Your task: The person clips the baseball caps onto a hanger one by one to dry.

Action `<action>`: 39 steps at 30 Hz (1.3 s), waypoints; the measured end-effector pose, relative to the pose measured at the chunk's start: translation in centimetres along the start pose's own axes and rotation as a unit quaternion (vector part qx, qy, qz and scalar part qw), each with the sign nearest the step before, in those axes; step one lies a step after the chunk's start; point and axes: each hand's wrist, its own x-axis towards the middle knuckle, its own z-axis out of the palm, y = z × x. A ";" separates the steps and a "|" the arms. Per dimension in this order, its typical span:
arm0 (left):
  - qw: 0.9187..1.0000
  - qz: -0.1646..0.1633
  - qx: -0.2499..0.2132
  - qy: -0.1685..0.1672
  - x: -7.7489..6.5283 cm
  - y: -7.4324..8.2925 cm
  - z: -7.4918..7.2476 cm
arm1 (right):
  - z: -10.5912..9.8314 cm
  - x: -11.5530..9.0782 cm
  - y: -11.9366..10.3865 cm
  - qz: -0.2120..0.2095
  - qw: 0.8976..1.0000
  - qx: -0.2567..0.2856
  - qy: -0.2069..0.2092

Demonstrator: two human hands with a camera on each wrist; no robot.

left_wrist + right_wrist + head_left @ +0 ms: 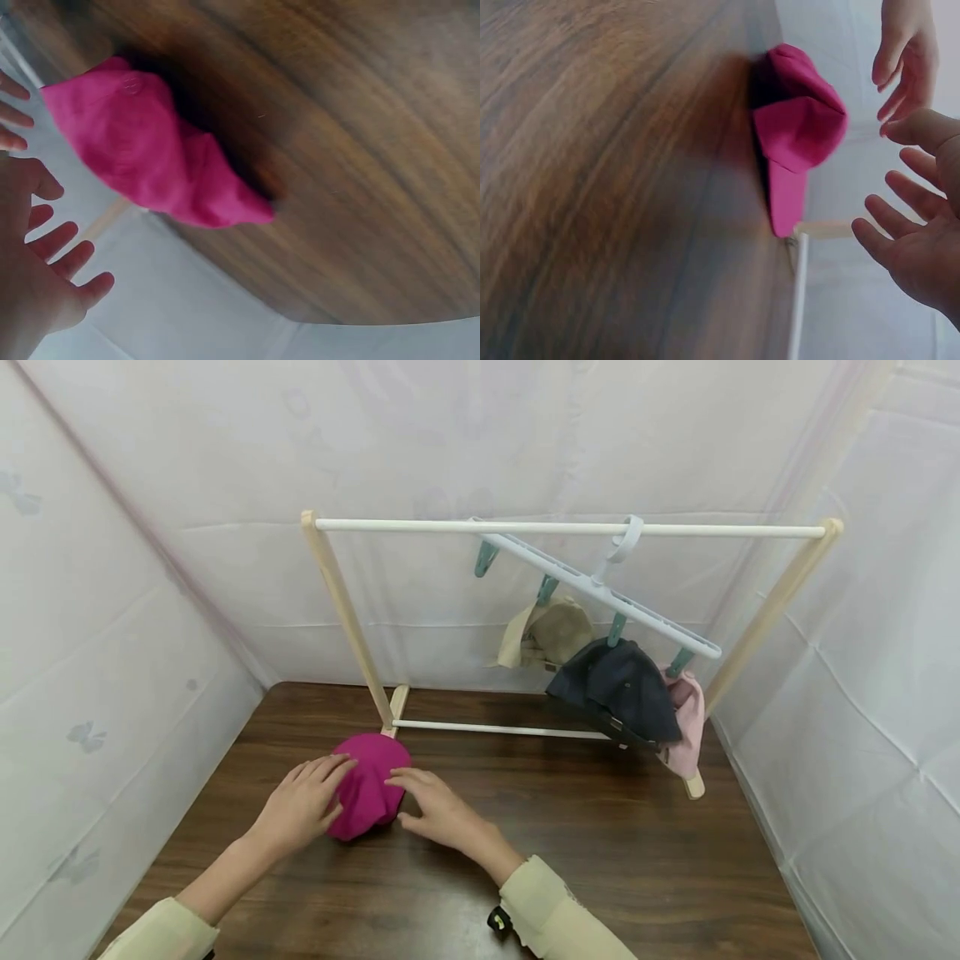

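A magenta cap (367,785) lies on the dark wooden table near the rack's left foot; the right wrist view shows its brim (786,202) pointing toward the rack. My left hand (303,802) is over the cap's left side, fingers spread and slightly bent. On its other side my right hand (442,810) reaches in with fingers apart, fingertips close to the fabric. Both wrist views show the cap (142,150) resting on the table, with a gap between it and the hands. Neither hand holds anything.
Behind stands a wooden rack with a white top rod (450,527). From it a pale blue clip hanger (570,577) hangs tilted, with a beige cap (558,631), a dark navy hat (618,689) and a pink cap (686,718) clipped on. Its leftmost clip (486,558) holds nothing.
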 end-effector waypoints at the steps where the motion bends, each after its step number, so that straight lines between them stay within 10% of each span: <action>1: 1.000 0.000 0.000 -0.002 -0.2 0.0 0.2 | 0.3 0.1 0.1 -0.003 1.000 -0.008 -0.008; 24: 0.999 -0.039 -0.010 -0.035 -4.2 -0.9 4.5 | 6.2 2.0 -1.6 -0.044 0.973 -0.213 -0.076; 39: 0.994 0.068 -0.038 0.071 -5.6 -2.5 6.4 | 7.2 2.3 -1.0 -0.167 0.946 -0.277 0.001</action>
